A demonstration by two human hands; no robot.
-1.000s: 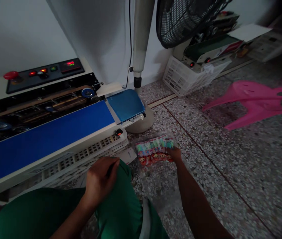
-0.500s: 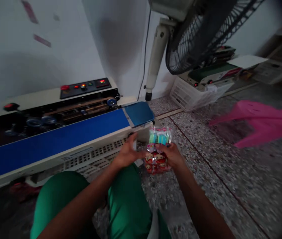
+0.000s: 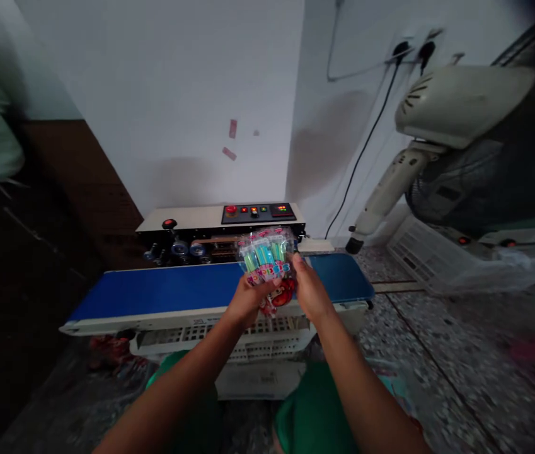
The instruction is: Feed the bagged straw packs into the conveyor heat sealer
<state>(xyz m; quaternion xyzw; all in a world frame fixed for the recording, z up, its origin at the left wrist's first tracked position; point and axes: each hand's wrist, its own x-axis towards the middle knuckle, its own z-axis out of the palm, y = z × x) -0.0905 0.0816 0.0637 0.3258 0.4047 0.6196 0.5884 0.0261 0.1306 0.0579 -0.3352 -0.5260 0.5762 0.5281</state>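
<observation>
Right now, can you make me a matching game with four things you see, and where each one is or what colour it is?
Things:
1. clear packet
2. belt
3. crate
4. fan

Clues:
A. white, beneath the belt
B. cream, far over on the right
C. held between the left hand and the right hand
D. blue, long and flat

Pairs: 1-C, 2-D, 3-A, 4-B.
</observation>
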